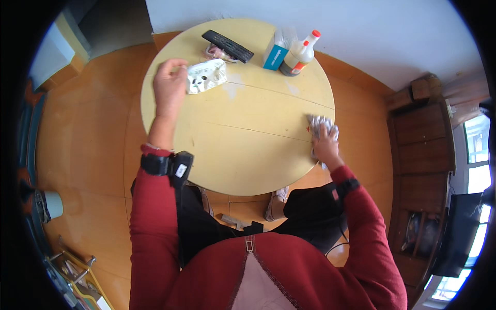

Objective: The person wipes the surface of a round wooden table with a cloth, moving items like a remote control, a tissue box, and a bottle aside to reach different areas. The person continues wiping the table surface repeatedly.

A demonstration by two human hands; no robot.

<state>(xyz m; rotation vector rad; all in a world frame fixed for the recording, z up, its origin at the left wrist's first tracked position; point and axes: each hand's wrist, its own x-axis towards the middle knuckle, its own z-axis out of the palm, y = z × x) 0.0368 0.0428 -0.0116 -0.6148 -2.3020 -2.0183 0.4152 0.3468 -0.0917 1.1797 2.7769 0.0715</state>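
Note:
My right hand [326,148] presses on a crumpled greyish cloth [324,122] at the right rim of the round yellow table [248,162]. Part of the cloth hangs at the edge below my wrist. My left hand [169,83] is raised over the left side of the table with its fingers curled. Right beside those fingers lies a flat, pale packet [209,75] with dark spots; whether they touch or pinch it cannot be told. Behind the packet, a black remote control [228,45] rests partly on a small pinkish bundle [217,52].
At the back right of the table stand a sauce bottle [300,56] with a red cap and a blue-fronted tissue pack [275,57]. A white wall [360,35] rises behind. Brown wooden cabinets [422,151] line the right side; a white bin [53,204] is at left.

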